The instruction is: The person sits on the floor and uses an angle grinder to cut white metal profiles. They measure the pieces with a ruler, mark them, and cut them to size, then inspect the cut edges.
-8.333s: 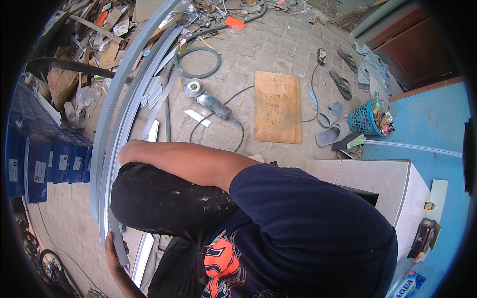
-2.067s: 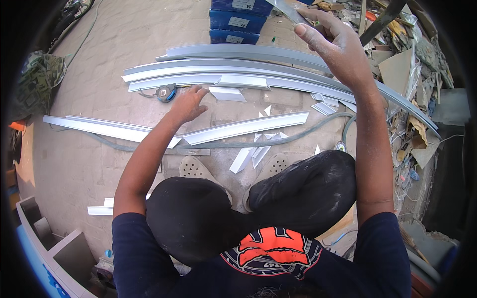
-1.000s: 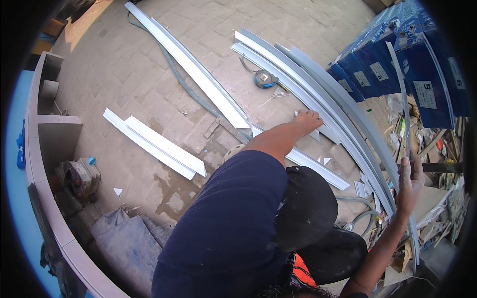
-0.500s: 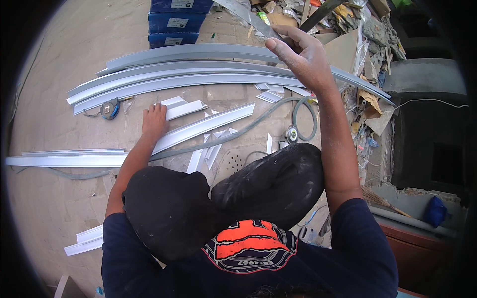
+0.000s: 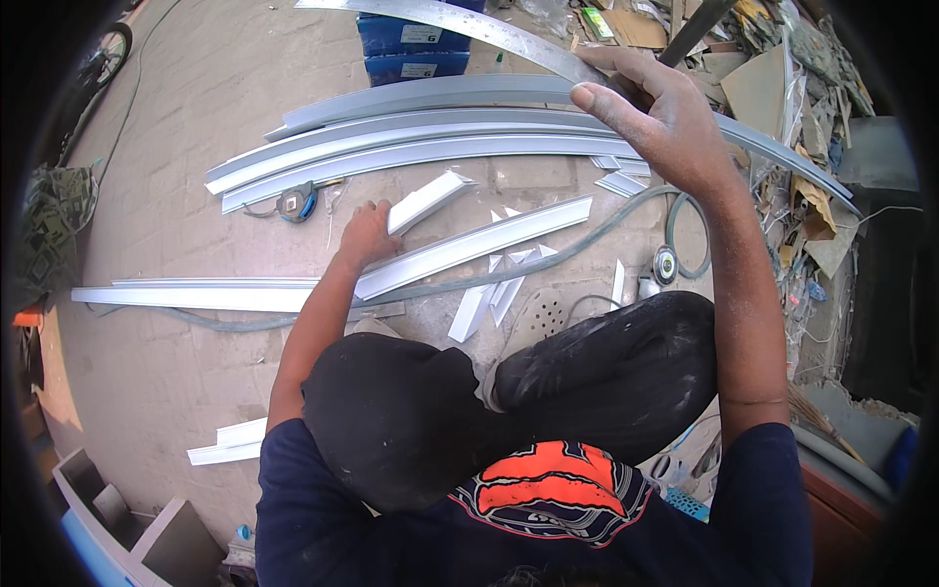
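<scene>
I squat over profile offcuts on the paved floor. My left hand (image 5: pixel 370 230) grips the near end of a short white profile (image 5: pixel 425 201), its fingers bent. My right hand (image 5: pixel 655 122) is raised at upper right, closed on a long flat metal strip (image 5: pixel 450 24) that reaches to the top left. Beneath it lie long grey and white profiles (image 5: pixel 411 137). A blue-black tape measure (image 5: pixel 296 203) rests left of my left hand. A longer white profile (image 5: pixel 474 245) crosses just below the short piece, with small angled offcuts (image 5: pixel 479 308) nearer my feet.
Blue boxes (image 5: pixel 416 67) stand beyond the profiles. A hose (image 5: pixel 440 292) winds across the floor to an angle grinder (image 5: pixel 663 266) by my right knee. Debris (image 5: pixel 782 78) is heaped at right. A wheel (image 5: pixel 103 64) and camouflage fabric (image 5: pixel 54 235) are at far left, a tiled ledge (image 5: pixel 147 538) at lower left.
My left hand has gone from reaching with spread fingers to gripping the short profile, which is now angled more steeply. My right hand still holds the strip aloft. The view has swung about.
</scene>
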A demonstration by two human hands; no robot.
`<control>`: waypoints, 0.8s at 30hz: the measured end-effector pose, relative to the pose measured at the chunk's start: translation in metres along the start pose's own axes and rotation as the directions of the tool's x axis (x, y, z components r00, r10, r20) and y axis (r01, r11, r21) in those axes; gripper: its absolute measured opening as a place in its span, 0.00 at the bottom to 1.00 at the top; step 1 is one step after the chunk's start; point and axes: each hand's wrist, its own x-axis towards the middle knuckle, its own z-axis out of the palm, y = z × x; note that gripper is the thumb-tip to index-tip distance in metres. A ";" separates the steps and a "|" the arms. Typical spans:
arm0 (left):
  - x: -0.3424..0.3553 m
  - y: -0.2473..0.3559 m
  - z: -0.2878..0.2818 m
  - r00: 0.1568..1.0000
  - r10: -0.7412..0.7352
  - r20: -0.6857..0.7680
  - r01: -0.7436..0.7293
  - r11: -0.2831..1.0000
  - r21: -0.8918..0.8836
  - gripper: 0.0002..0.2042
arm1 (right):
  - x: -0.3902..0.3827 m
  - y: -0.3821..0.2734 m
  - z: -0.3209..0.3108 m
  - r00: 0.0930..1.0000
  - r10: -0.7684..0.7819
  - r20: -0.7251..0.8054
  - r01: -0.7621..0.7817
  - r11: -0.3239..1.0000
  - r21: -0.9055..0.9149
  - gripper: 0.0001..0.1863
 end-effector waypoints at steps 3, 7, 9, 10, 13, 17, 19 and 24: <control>-0.070 -0.052 -0.030 0.998 -0.042 -0.038 0.038 0.994 -0.104 0.31 | -0.006 0.012 0.001 0.997 0.076 0.029 -0.076 0.997 -0.002 0.38; -0.235 -0.083 -0.059 0.969 -0.222 -0.109 0.206 0.968 -0.141 0.32 | 0.008 0.015 0.000 0.989 0.138 0.060 -0.134 0.988 -0.079 0.38; -0.315 -0.087 -0.062 0.924 -0.382 -0.012 0.376 0.914 -0.150 0.32 | 0.016 0.007 -0.010 0.945 0.307 0.113 -0.311 0.950 0.016 0.26; -0.343 -0.090 -0.061 0.904 -0.428 0.002 0.422 0.890 -0.171 0.32 | 0.022 0.001 -0.003 0.967 0.239 0.094 -0.244 0.969 0.047 0.26; -0.366 -0.103 -0.038 0.919 -0.385 -0.078 0.369 0.915 -0.165 0.32 | 0.033 -0.014 0.006 0.993 0.101 0.068 -0.108 0.988 0.107 0.26; -0.324 -0.076 -0.017 0.928 -0.348 -0.133 0.325 0.930 -0.170 0.32 | 0.038 -0.024 0.008 0.989 0.012 0.149 -0.025 0.996 0.086 0.25; -0.251 -0.048 -0.012 0.945 -0.129 -0.299 0.062 0.972 -0.225 0.31 | 0.037 -0.029 0.006 0.991 -0.083 0.105 0.069 0.990 0.124 0.24; -0.091 0.040 0.017 0.994 0.084 -0.064 -0.081 0.995 0.051 0.32 | 0.023 -0.028 -0.011 0.980 -0.192 0.056 0.185 0.976 0.118 0.25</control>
